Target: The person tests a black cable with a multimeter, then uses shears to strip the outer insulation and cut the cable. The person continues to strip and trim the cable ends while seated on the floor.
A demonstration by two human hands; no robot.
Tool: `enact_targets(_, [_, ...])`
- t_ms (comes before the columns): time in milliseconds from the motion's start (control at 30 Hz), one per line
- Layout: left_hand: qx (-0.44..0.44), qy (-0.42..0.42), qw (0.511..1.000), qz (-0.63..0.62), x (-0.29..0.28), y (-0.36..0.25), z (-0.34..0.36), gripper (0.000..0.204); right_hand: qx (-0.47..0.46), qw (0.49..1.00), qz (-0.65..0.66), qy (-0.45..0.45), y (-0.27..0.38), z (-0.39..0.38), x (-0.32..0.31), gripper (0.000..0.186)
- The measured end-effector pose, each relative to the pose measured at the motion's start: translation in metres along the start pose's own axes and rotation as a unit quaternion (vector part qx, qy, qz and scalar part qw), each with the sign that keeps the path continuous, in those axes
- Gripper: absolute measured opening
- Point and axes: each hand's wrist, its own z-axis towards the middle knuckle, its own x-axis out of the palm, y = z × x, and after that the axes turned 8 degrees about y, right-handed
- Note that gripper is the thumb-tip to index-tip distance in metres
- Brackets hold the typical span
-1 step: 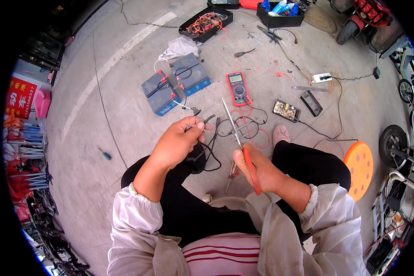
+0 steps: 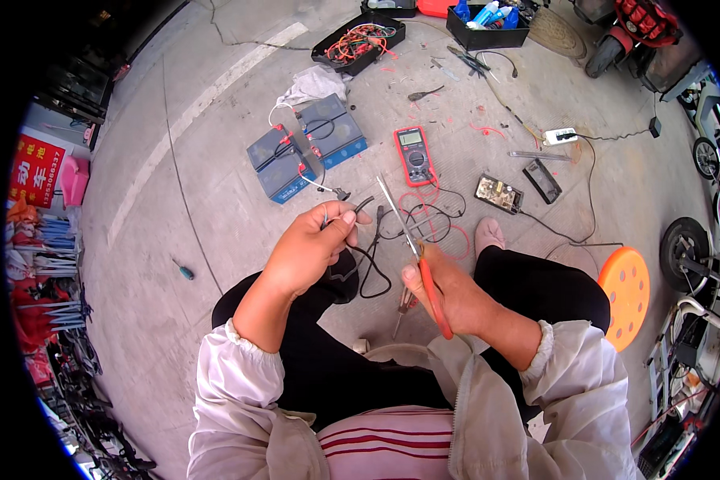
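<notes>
My left hand (image 2: 302,250) is closed in a pinch on a black cable (image 2: 365,202), whose short end sticks out past the fingertips toward the right. The rest of that cable appears to hang below the hand in a loop. Gripped in my right hand (image 2: 460,298) is a pair of scissors (image 2: 429,290) with orange-red handles. Its long metal blades point up and to the left, apart from the cable end. Beyond the hands lies a red multimeter (image 2: 414,154) with red and black leads on the ground.
Two pairs of wired batteries (image 2: 334,128) sit ahead to the left. An opened circuit box (image 2: 498,194) and its black cover (image 2: 542,181) lie right of the multimeter. An orange stool (image 2: 625,298) stands at the right, a screwdriver (image 2: 185,272) lies left, and a wire tray (image 2: 360,44) is farther off.
The scissors' tips have swung slightly left, nearer the cable end, as my right hand tilted a little. My left hand has barely moved, and the hanging cable loop has shifted slightly.
</notes>
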Motion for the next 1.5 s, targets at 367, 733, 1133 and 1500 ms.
enact_targets(367, [0.118, -0.047, 0.989, 0.073, 0.017, -0.002, -0.005, 0.015, -0.053, 0.974, -0.22, -0.033, 0.035, 0.003, -0.015, 0.063])
enact_targets(733, [0.191, -0.113, 0.974, 0.037, 0.029, -0.01, -0.01, 0.007, -0.03, 0.977, -0.207, -0.037, 0.041, 0.003, -0.012, 0.067])
enact_targets(1133, [0.209, -0.01, 0.976, -0.064, 0.016, -0.012, -0.017, 0.012, -0.189, 0.931, -0.287, -0.127, 0.038, 0.013, -0.023, 0.071])
enact_targets(1500, [0.192, 0.026, 0.974, -0.116, 0.011, -0.012, -0.02, 0.013, -0.133, 0.939, -0.303, -0.09, 0.043, 0.011, -0.02, 0.074])
